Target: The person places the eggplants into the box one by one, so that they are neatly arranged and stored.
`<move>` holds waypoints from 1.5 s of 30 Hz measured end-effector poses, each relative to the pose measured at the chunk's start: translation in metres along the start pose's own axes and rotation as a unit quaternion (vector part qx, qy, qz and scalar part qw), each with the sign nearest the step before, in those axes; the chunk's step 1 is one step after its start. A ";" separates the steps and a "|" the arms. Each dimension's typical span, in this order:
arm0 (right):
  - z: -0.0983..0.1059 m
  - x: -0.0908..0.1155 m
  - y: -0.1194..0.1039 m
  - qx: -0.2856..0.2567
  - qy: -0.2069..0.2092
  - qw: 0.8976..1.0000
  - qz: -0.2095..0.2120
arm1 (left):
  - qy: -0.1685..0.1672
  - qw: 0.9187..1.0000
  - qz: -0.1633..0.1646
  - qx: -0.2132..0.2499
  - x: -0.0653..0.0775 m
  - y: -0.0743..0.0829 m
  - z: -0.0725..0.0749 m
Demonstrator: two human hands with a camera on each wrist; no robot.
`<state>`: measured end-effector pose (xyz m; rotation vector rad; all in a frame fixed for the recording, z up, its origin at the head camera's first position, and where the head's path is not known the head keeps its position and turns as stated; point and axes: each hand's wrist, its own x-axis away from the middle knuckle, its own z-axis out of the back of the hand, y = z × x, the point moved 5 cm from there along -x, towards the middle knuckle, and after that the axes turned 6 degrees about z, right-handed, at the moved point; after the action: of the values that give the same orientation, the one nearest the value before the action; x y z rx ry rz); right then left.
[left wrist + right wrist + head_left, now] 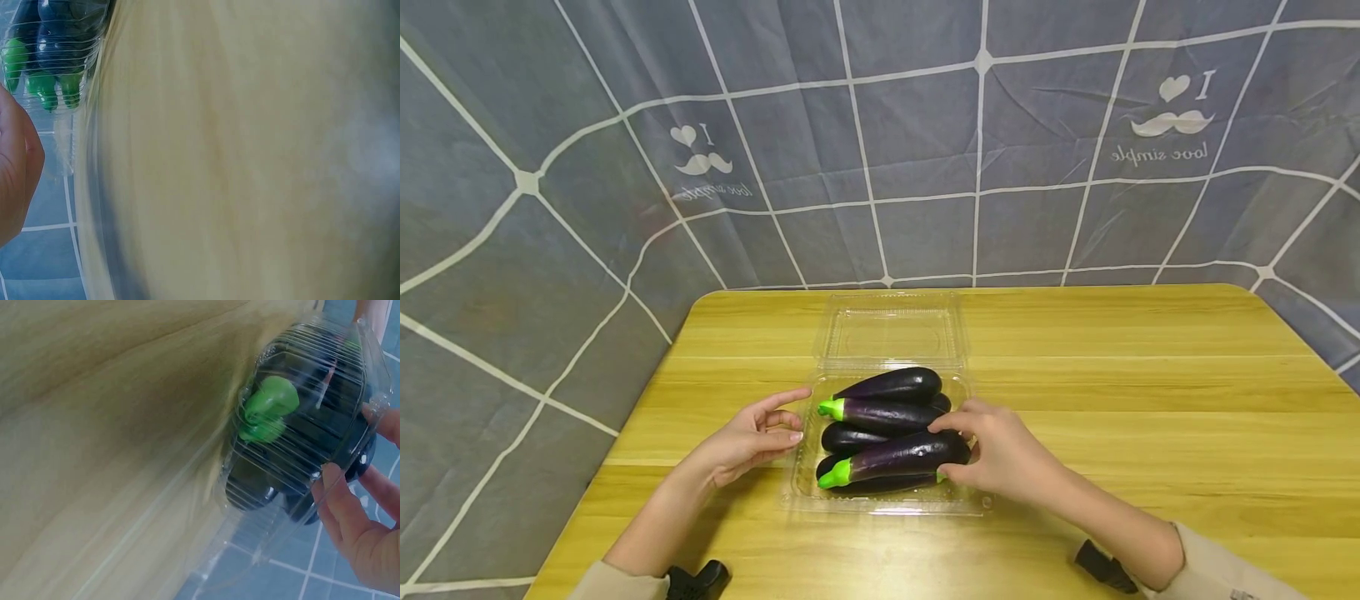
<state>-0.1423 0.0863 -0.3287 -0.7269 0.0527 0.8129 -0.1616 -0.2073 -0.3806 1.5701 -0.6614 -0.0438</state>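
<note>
A clear plastic clamshell box [880, 504] with its lid folded back holds several dark purple eggplants with bright green stems. My right hand [1003, 450] is at the box's right side, thumb and fingers around the blunt end of the front top eggplant [910, 454]. The right wrist view shows that hand [369, 531] at the rim, with eggplants behind the ribbed wall. My left hand [752, 437] is beside the left wall, fingers loosely bent and fingertips right at the rim. Only part of the left hand [15, 165] shows in the left wrist view.
The open lid [891, 333] lies flat behind the box on the wooden table [1112, 375]. A grey curtain [925, 150] with white lines hangs behind and beside the table. Black wrist straps [700, 579] show near both sleeves.
</note>
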 end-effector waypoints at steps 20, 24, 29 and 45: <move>-0.009 -0.002 -0.001 0.011 -0.020 1.000 0.009 | 0.000 1.000 0.002 -0.002 0.000 -0.001 0.000; -0.009 -0.003 -0.001 0.016 -0.021 1.000 0.011 | -0.003 1.000 0.002 -0.003 -0.001 -0.002 0.001; -0.010 -0.003 0.000 0.019 -0.021 0.999 0.015 | 0.000 1.000 0.003 0.000 -0.001 0.000 0.001; -0.009 -0.001 0.001 0.001 -0.031 0.999 0.021 | -0.001 1.000 0.006 0.002 0.000 0.001 -0.001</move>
<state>-0.1418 0.0805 -0.3354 -0.7008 0.0129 0.8752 -0.1612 -0.2068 -0.3796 1.5703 -0.6731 -0.0340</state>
